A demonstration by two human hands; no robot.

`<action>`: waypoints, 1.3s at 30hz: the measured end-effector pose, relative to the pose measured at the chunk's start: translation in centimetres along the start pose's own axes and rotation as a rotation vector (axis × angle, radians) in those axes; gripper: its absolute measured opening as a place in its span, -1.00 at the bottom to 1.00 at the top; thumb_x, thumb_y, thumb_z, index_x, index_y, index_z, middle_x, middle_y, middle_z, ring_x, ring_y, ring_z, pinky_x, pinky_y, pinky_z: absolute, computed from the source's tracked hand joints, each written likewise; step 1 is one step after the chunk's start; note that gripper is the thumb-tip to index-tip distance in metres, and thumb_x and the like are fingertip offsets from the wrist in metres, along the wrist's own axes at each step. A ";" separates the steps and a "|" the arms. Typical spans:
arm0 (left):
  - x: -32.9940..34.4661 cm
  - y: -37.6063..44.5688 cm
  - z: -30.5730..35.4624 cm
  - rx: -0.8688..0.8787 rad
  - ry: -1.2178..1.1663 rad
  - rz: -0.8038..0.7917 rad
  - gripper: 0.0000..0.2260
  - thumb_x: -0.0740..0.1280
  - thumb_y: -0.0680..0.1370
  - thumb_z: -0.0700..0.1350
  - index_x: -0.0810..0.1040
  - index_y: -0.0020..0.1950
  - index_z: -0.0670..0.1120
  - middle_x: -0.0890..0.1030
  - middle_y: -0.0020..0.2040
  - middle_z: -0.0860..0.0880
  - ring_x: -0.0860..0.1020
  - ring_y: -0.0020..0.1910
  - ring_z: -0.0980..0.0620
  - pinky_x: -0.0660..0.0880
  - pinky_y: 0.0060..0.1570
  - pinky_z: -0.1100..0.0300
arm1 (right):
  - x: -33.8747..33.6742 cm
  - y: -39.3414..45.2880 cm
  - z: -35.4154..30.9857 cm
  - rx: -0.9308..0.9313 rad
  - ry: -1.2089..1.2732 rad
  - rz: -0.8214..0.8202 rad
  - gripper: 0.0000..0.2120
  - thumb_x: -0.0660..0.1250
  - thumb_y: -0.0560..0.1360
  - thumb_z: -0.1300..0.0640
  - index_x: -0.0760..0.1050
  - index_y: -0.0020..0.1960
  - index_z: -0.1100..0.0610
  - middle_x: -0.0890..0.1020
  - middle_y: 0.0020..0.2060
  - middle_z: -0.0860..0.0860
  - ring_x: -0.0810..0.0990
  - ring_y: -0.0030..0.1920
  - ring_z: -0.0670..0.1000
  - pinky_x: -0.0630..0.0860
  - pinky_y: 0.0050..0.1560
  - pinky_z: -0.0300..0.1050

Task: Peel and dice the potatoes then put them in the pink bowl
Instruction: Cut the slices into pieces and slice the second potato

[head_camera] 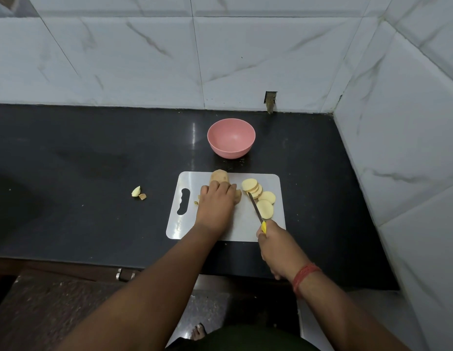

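Observation:
A white cutting board (248, 229) lies on the black counter. My left hand (216, 202) presses down on a brown unpeeled potato (219, 177) at the board's far left part. Several pale round potato slices (259, 196) lie to the right of it. My right hand (276, 245) grips a yellow-handled knife (256, 207), its blade pointing away from me, between the potato and the slices. The pink bowl (231, 138) stands empty beyond the board.
Two small potato scraps (138, 193) lie on the black counter (93, 160) left of the board. Tiled walls rise behind and on the right. The counter's front edge runs just below the board.

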State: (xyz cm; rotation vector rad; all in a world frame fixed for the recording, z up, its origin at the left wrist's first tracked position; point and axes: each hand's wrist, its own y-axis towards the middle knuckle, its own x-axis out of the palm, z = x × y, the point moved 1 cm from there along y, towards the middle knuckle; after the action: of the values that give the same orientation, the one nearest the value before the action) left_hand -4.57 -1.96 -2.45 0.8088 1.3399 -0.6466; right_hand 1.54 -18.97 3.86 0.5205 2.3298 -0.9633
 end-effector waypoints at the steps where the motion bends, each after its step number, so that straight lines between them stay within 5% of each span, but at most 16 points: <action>1: 0.0 0.2 0.1 0.021 0.032 -0.015 -0.65 0.21 0.63 -0.11 0.42 0.43 -0.02 0.51 0.32 -0.03 0.41 0.24 -0.09 0.29 0.19 0.02 | 0.0 0.0 0.0 0.000 0.005 0.001 -0.81 0.02 0.64 0.05 0.33 0.12 0.11 0.53 -0.17 0.13 0.47 -0.49 0.06 0.46 -0.55 -0.17; 8: 0.4 0.5 0.3 0.036 0.043 -0.016 -0.70 0.27 0.60 -0.17 0.47 0.33 -0.05 0.51 0.21 -0.07 0.45 0.17 -0.09 0.35 0.20 0.01 | -0.5 -0.4 0.5 -0.017 0.005 0.012 -0.81 0.00 0.64 0.05 0.33 0.13 0.08 0.53 -0.18 0.11 0.47 -0.47 0.04 0.41 -0.56 -0.20; 15: -0.1 -0.7 1.9 0.097 -0.164 0.062 -0.63 0.32 0.61 -0.10 0.48 0.42 -0.08 0.63 -0.03 -0.07 0.56 -0.06 -0.11 0.41 -0.06 0.00 | -0.7 -0.2 0.7 0.000 0.037 0.013 -0.84 0.02 0.62 0.07 0.33 0.08 0.09 0.53 -0.19 0.11 0.46 -0.50 0.05 0.43 -0.55 -0.18; 23: 1.5 -2.8 2.2 -0.030 -0.263 -0.086 -0.67 0.25 0.63 0.12 0.52 0.33 0.01 0.59 0.21 0.01 0.45 0.25 -0.05 0.27 0.17 -0.01 | -0.2 0.4 1.0 0.065 0.051 -0.009 -0.82 0.00 0.63 0.06 0.33 0.07 0.11 0.54 -0.14 0.13 0.50 -0.46 0.09 0.44 -0.51 -0.18; 31: 1.2 -4.1 0.4 -0.008 -0.181 -0.035 -0.70 0.27 0.58 0.01 0.55 0.29 0.00 0.49 0.15 -0.03 0.42 0.08 -0.08 0.25 0.03 -0.02 | 0.1 0.8 1.2 0.067 0.009 -0.029 -0.81 0.01 0.64 0.04 0.32 0.06 0.12 0.55 -0.17 0.13 0.50 -0.47 0.07 0.47 -0.50 -0.17; 39: 1.0 -3.4 0.2 -0.003 -0.181 -0.046 -0.79 0.26 0.60 0.05 0.62 0.13 0.03 0.45 0.12 0.02 0.34 0.14 -0.03 0.15 0.06 0.01 | 1.1 1.0 1.0 0.123 0.001 -0.095 -0.83 0.01 0.63 0.05 0.27 0.10 0.11 0.52 -0.15 0.12 0.44 -0.44 0.03 0.40 -0.52 -0.21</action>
State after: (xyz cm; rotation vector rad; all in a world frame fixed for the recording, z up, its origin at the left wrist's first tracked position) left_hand -7.07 -4.04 -3.85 0.7014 1.1969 -0.7365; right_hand 1.60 -18.91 2.07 0.4620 2.3245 -1.1569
